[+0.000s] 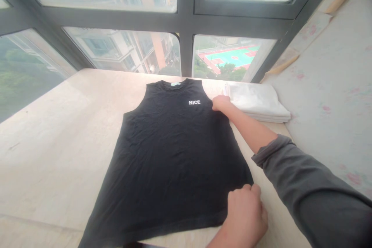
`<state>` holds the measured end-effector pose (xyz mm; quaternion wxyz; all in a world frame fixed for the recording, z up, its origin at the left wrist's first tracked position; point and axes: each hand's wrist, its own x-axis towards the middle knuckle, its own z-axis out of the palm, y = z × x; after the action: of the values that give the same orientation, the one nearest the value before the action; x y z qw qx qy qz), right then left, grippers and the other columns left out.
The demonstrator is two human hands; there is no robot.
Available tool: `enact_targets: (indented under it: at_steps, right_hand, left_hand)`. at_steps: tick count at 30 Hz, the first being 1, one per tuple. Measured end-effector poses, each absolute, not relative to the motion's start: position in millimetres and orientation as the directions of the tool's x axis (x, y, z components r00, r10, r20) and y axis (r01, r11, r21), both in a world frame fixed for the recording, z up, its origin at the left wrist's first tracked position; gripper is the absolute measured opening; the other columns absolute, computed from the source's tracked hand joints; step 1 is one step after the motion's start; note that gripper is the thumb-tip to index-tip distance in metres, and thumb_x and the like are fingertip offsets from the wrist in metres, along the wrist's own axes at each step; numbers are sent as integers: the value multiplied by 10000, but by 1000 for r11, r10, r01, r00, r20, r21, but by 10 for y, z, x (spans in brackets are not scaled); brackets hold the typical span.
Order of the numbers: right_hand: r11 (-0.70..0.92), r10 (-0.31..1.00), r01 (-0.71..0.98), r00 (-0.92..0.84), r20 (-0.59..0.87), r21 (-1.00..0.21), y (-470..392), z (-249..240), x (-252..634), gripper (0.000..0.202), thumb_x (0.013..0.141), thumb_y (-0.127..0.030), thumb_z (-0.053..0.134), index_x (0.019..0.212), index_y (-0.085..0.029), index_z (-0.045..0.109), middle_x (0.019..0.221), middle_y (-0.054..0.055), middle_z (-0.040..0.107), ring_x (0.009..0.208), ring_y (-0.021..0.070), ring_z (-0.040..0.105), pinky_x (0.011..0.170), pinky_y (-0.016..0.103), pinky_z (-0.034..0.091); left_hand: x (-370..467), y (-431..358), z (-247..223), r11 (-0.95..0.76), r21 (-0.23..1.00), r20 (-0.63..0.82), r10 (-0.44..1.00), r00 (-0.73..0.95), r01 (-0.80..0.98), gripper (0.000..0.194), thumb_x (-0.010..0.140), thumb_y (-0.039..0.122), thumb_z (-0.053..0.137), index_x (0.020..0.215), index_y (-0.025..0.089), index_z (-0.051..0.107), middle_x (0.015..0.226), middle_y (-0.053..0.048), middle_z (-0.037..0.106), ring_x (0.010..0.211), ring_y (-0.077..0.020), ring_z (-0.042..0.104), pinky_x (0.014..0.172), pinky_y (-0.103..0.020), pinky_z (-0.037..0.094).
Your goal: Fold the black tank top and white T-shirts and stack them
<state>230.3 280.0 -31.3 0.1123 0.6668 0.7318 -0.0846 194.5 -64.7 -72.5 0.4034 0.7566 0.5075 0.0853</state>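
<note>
A black sleeveless shirt (174, 151) lies spread flat, front up, on a pale surface, its neckline toward the windows and the white word NICE on its upper right. My right hand (221, 103) reaches in from the right and pinches the shirt's edge just below the right armhole. Near the lower right corner of the shirt, my left hand (245, 211) is closed on its side edge by the hem. The fingertips of both hands are partly hidden. Light creases run across the fabric.
Folded white cloth (255, 100) sits in a stack on the pale surface (52, 143), just beyond my right hand. Grey-framed windows (186, 23) rise along the far edge. A wall with flowered covering (334, 97) stands at the right.
</note>
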Motion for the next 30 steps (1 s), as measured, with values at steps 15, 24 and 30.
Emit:
enact_targets:
  at_steps: [15,24,30]
  right_hand:
    - [205,958,941,-250,-145,-268,2786,97,1670,268,840,-221,557,1005,-187,765,1043,91,754,1015,245,687,917,293,510]
    - [186,891,908,-317,-326,-375,2560,-478,1182,249,827,-243,618,1039,-187,736,929,84,760,790,203,724,764,280,560]
    - [245,917,912,-328,-225,-330,2604,-511,1288,250,811,-224,628,1041,-233,726,1157,69,720,1076,246,667,906,308,516]
  left_hand:
    - [953,-1081,-553,-137,864,24,972,232,485,268,812,173,474,984,256,662,820,4,704,618,-111,618,611,-225,489]
    - [324,-1372,-916,28,572,-140,988,64,820,487,953,254,399,1434,246,476,762,-11,679,625,-154,661,589,-218,513]
    - [289,-1367,-933,-64,534,-33,995,97,843,478,962,258,395,1437,241,451,822,-28,683,686,-159,670,618,-230,525]
